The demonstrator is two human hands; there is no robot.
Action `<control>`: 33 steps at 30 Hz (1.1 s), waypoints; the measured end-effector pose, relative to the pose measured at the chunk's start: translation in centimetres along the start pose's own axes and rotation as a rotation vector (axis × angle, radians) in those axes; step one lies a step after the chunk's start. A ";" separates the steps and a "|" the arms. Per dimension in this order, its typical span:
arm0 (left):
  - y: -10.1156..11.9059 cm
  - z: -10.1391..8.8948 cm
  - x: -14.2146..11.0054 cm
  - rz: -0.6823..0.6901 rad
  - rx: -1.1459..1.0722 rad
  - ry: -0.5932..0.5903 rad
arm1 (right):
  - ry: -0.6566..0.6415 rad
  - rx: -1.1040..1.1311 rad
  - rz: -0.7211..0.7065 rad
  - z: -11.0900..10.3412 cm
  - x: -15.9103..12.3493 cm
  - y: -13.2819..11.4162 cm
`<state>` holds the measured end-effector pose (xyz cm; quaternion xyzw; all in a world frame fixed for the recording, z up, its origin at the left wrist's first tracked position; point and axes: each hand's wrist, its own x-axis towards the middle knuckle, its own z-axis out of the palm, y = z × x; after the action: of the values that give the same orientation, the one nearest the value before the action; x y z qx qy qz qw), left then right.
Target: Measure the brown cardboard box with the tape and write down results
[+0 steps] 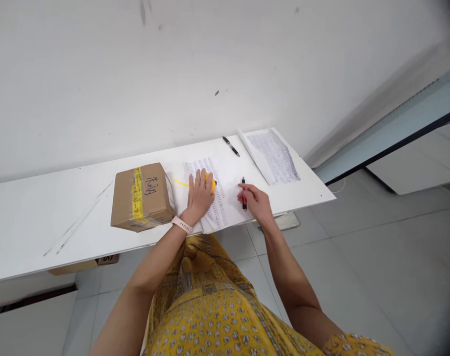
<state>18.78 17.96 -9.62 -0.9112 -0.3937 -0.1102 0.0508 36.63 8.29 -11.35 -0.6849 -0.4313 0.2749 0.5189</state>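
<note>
My left hand (201, 194) rests palm down on a yellow tape measure (212, 183), its fingers laid over the case. A short length of yellow blade (181, 183) sticks out to the left, toward a taped cardboard box (143, 195). Beneath the hand and tape measure lies a printed sheet (219, 212) with rows of small text. To the right, my right hand (257, 201) has its index finger and thumb around a red and black pen (244, 198), close above or on the tabletop; the exact contact is hard to see.
A black and grey pen (231, 146) lies toward the wall. Right of it is a partly curled, densely written sheet (273, 155). The narrow white table (80, 207) runs along the wall (136, 74), its right end near a glass panel (391, 116). Another carton (108, 259) shows below the table.
</note>
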 end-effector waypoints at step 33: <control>8.7 -1.0 -6.2 -0.029 -0.127 -0.205 | -0.022 -0.038 -0.088 3.6 1.4 0.2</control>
<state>20.83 7.42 -10.16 -0.9132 -0.4022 -0.0422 -0.0491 34.38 11.21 -12.56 -0.6720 -0.4718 0.2512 0.5125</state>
